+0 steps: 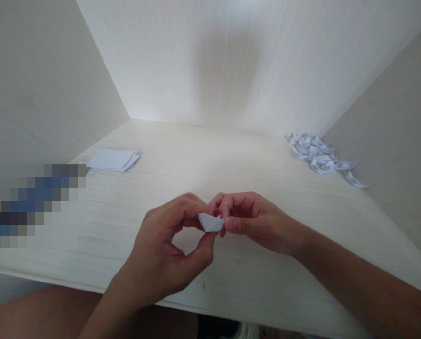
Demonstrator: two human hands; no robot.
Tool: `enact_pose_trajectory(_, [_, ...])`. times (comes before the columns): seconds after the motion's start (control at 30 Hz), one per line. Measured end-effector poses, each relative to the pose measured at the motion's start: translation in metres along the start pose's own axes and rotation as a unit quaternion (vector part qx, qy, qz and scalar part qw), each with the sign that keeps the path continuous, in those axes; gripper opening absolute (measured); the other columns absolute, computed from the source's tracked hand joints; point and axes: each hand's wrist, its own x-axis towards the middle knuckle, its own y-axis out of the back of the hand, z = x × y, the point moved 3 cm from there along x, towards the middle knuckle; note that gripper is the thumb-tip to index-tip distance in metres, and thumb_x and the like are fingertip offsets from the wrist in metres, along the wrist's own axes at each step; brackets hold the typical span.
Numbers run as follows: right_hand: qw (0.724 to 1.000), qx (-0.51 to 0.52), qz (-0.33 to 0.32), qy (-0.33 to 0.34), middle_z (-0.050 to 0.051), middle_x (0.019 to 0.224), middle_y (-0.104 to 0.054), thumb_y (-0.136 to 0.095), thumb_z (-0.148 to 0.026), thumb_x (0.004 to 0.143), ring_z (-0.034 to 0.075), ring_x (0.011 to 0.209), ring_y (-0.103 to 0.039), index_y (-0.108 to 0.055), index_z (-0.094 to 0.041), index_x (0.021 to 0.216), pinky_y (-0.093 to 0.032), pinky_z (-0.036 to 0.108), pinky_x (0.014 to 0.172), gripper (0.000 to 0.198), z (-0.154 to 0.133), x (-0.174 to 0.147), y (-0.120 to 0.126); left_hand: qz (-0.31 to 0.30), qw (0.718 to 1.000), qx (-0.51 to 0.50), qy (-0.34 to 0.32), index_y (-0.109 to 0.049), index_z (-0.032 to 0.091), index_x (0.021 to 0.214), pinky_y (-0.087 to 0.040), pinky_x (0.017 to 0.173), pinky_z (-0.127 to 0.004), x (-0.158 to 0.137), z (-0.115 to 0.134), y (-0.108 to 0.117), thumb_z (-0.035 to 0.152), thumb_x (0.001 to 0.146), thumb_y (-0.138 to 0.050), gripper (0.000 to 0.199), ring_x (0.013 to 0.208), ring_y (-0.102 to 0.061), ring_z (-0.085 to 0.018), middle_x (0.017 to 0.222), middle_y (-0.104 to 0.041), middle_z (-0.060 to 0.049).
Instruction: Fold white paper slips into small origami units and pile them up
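We see a small folded white paper [212, 223], boat-like in outline, just below the centre of the frame, gripped by both hands. Our left hand [164, 242] holds its left part between thumb and fingers; our right hand [258, 220] pinches its right tip, thumb in front. Beneath them spreads a pale wood-grain desktop [210, 165]. At middle left we find a slightly fanned stack of white paper [111, 159], beside a pixelated patch. At middle right lies a heap of folded paper pieces [312, 151]. A soft shadow falls on the back panel [154, 61] at the top.
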Motion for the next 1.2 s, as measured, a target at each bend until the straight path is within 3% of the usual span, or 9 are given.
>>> enact_pose_trajectory(0.13, [0.999,-0.029,0.006,0.015,0.003,0.102,-0.064,-0.081,-0.027,0.086,0.013,0.091,-0.061,-0.069,-0.017,0.083,-0.051,0.028,0.083,0.016,-0.005,-0.001,-0.002,0.000,1.000,0.012,0.008,-0.064,0.025,0.098,-0.056,0.070,-0.027,-0.001,-0.001,0.000,0.000,0.081,-0.065,0.030,0.083,-0.067,-0.015,0.092,-0.067,-0.001])
enact_pose_trajectory(0.23, [0.992,-0.109,0.036,0.061,0.004,0.105,-0.063,-0.079,-0.024,0.088,0.014,0.094,-0.063,-0.071,-0.017,0.086,-0.052,0.030,0.084,0.011,-0.013,-0.003,-0.006,0.006,1.000,0.021,0.009,-0.063,0.024,0.098,-0.056,0.070,-0.028,0.000,-0.001,0.000,0.001,0.080,-0.065,0.030,0.084,-0.067,-0.016,0.092,-0.067,-0.001])
enact_pose_trajectory(0.37, [0.943,-0.289,0.067,0.153,0.004,0.103,-0.064,-0.077,-0.019,0.089,0.014,0.093,-0.064,-0.072,-0.019,0.088,-0.054,0.030,0.084,0.004,-0.024,-0.008,-0.016,0.000,0.999,0.034,-0.003,-0.062,0.024,0.098,-0.056,0.069,-0.027,0.001,-0.003,-0.001,0.001,0.080,-0.065,0.029,0.082,-0.067,-0.015,0.092,-0.068,-0.002])
enact_pose_trajectory(0.47, [0.910,-0.360,0.078,0.189,0.004,0.102,-0.064,-0.073,-0.014,0.091,0.013,0.093,-0.064,-0.073,-0.019,0.090,-0.054,0.028,0.084,0.006,-0.026,-0.009,-0.019,0.007,0.998,0.053,-0.022,-0.061,0.025,0.101,-0.055,0.070,-0.029,0.000,-0.004,0.000,0.001,0.080,-0.065,0.032,0.084,-0.067,-0.015,0.095,-0.068,-0.002])
enact_pose_trajectory(0.8, [0.904,-0.383,0.045,0.186,0.006,0.105,-0.063,-0.070,-0.014,0.094,0.013,0.097,-0.064,-0.072,-0.017,0.089,-0.053,0.028,0.085,0.007,-0.027,-0.007,-0.013,0.014,0.974,0.198,-0.106,-0.057,0.022,0.093,-0.053,0.067,-0.020,0.001,0.006,-0.003,0.001,0.075,-0.067,0.030,0.078,-0.066,-0.009,0.091,-0.068,0.002])
enact_pose_trajectory(1.2, [0.898,-0.386,0.048,0.207,0.007,0.113,-0.062,-0.067,-0.012,0.096,0.013,0.107,-0.064,-0.072,-0.017,0.094,-0.054,0.027,0.092,0.007,-0.028,-0.012,-0.016,0.061,0.950,0.260,-0.163,-0.059,0.019,0.099,-0.055,0.070,-0.016,-0.002,0.012,-0.004,0.003,0.079,-0.066,0.026,0.080,-0.068,-0.008,0.090,-0.071,-0.001])
